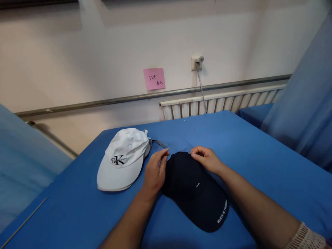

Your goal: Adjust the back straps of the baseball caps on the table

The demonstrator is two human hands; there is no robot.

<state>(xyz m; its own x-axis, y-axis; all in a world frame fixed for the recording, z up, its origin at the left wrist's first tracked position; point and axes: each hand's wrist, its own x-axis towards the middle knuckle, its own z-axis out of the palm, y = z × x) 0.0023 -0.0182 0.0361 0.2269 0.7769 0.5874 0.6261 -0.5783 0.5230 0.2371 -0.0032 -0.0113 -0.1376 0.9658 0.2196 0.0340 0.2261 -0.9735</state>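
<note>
A dark navy or black baseball cap (188,183) lies on the blue-covered surface, its brim pointing toward the lower right. Small white lettering runs along the brim's edge. My right hand (207,159) has its fingers curled and pinched at the far right edge of the crown. Along the crown's left side rests my left hand (155,169), fingers stretched out and thumb a little apart, touching the cap. To the left of that hand sits a white baseball cap (129,145) with black letters on its front, its strap trailing behind.
The blue bed-like surface (215,133) reaches back to a radiator (197,107) and a metal rail (124,99). A pink note (154,79) and a socket with a plugged-in cord (196,64) are on the wall. Blue curtains (308,100) hang at both sides. A thin rod (26,221) lies lower left.
</note>
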